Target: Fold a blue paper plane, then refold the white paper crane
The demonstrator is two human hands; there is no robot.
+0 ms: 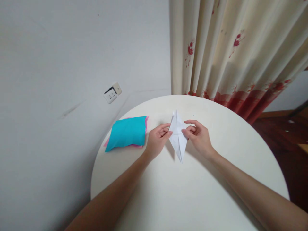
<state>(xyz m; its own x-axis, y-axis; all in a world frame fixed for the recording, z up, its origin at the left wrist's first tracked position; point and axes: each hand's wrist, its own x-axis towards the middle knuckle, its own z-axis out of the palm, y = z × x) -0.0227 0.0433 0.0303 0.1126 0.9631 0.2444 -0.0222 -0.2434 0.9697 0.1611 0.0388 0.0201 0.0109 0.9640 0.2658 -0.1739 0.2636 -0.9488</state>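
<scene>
A white sheet of paper folded into a long diamond (178,136) is held a little above the tabletop, its lower point toward me. Creases run down its length and across its middle. My left hand (157,138) pinches the left corner, thumb on the front face and fingers behind. On the opposite corner my right hand (198,136) grips with the thumb on top; its index finger is lifted apart from the paper. The fingertips behind the sheet are partly hidden.
The round white table (187,192) stands against a white wall (72,48) with a socket (110,96). Blue paper (127,133) lies over pink sheets (147,122) at the table's left. Behind hangs a cream curtain (216,48) with red flowers.
</scene>
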